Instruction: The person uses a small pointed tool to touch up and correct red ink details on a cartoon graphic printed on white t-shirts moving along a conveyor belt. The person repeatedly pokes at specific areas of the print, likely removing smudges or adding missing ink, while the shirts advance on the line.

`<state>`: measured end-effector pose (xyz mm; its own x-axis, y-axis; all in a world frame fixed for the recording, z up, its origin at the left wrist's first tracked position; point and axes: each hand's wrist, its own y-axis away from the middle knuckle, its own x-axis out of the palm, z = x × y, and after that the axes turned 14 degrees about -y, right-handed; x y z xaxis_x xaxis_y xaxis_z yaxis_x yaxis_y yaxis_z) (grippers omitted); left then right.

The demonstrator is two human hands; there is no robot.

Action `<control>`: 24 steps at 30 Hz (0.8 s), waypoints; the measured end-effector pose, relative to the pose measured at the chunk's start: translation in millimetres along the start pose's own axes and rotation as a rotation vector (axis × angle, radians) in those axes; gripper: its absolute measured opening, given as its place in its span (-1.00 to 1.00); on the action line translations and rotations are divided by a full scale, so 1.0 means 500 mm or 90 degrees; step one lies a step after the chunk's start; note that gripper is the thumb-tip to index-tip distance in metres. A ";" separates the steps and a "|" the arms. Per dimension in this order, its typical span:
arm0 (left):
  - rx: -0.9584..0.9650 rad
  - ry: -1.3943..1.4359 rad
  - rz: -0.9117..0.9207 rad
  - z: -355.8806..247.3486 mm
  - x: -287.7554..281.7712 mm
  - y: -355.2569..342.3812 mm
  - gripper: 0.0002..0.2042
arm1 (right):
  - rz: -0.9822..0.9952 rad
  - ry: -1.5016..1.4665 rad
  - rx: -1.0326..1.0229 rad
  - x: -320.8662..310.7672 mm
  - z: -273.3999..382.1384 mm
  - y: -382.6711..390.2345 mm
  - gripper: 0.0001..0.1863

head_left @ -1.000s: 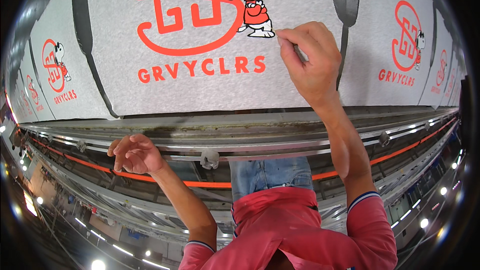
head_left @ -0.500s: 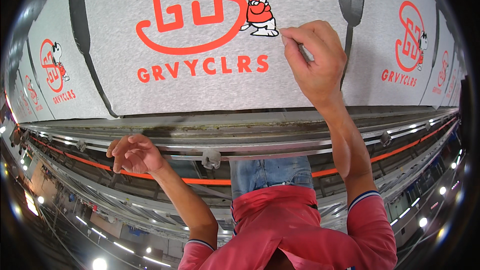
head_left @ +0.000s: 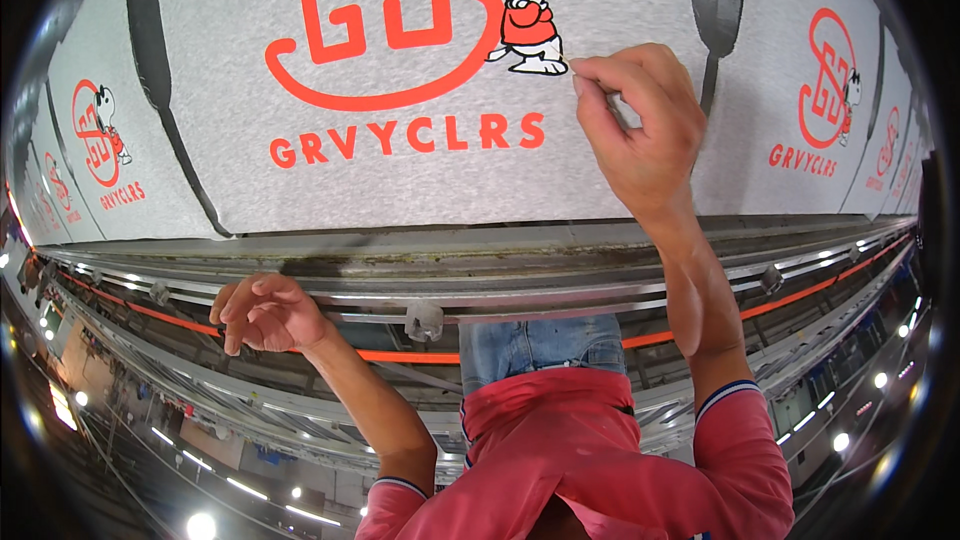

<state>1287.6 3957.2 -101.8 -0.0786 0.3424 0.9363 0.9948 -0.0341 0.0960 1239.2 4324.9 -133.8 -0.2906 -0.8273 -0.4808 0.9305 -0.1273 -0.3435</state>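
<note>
A grey heathered fabric panel (head_left: 420, 185) lies flat in front of me, printed with a red line emblem (head_left: 375, 100), red lettering below it and a black-and-white cartoon dog (head_left: 530, 25) in a red top. My right hand (head_left: 645, 120) is over the panel, thumb and forefinger pinched together at the dog's feet. A tiny thin light bit shows at those fingertips, too small to name. My left hand (head_left: 270, 312) hangs at the metal rail in front of the panel, its fingers loosely bent and apart, holding nothing.
More panels with the same print (head_left: 100, 140) continue to both sides, parted by dark strips (head_left: 715, 0). A metal rail (head_left: 560, 298) with a small block clamp (head_left: 424, 320) runs along the near edge. An orange bar (head_left: 410, 357) passes below it.
The print and my right hand both sit slightly farther right in the picture. The pinch stays at the dog's feet, and my left hand has barely moved.
</note>
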 end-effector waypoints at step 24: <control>0.024 -0.158 -0.098 0.132 0.137 0.030 -0.58 | -0.121 -0.519 0.428 -0.173 0.086 0.060 -0.92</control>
<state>1301.4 4042.0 -58.4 -0.2148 0.5598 0.8003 0.9746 0.0698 0.2128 1301.8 4369.1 -68.0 -0.4378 -0.8466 0.3026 0.8902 -0.3612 0.2775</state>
